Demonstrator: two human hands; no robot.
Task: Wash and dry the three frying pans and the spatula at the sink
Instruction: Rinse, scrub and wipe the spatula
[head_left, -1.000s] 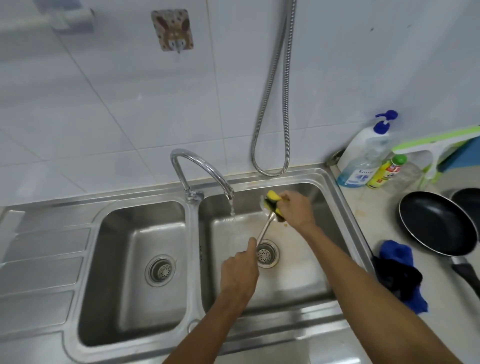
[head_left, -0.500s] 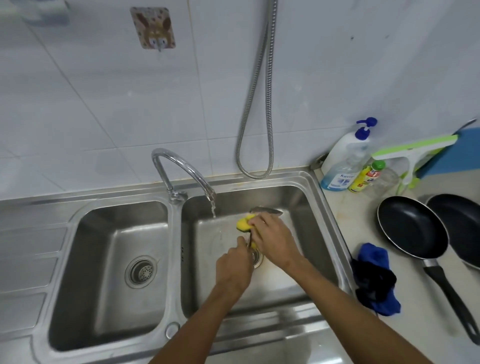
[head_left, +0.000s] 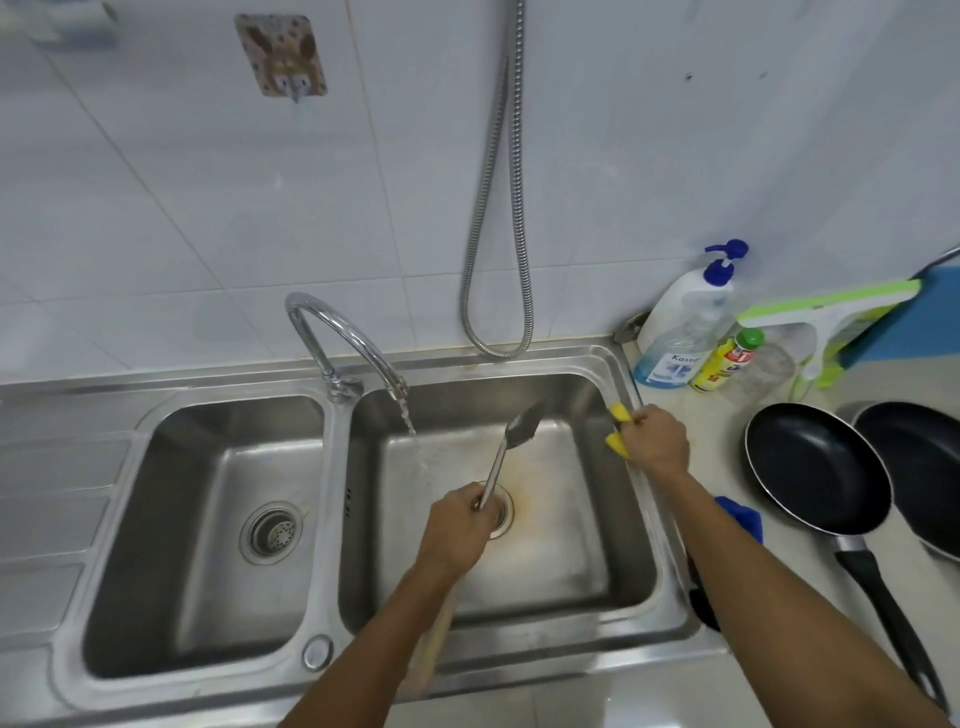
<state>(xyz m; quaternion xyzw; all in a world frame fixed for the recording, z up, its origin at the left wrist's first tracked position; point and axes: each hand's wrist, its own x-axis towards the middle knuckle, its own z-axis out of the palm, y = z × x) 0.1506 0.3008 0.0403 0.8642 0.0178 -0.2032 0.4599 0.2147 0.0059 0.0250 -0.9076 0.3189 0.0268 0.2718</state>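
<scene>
My left hand grips the metal spatula by its shaft over the right sink basin; its blade points up and away, just right of the water stream. A wooden handle end shows under my left forearm. My right hand is closed on a yellow sponge at the basin's right rim, apart from the spatula. Water runs from the tap into the right basin. Two black frying pans, the nearer pan and a second pan, lie on the counter to the right. No third pan is in view.
The left basin holds nothing but its drain. A soap pump bottle, a yellow bottle and a green-white squeegee stand at the back right. A blue cloth lies beside the sink. A metal hose hangs on the wall.
My right hand has pulled the sponge off the spatula and moved right to the basin's rim. The spatula blade now stands free, raised beside the water stream.
</scene>
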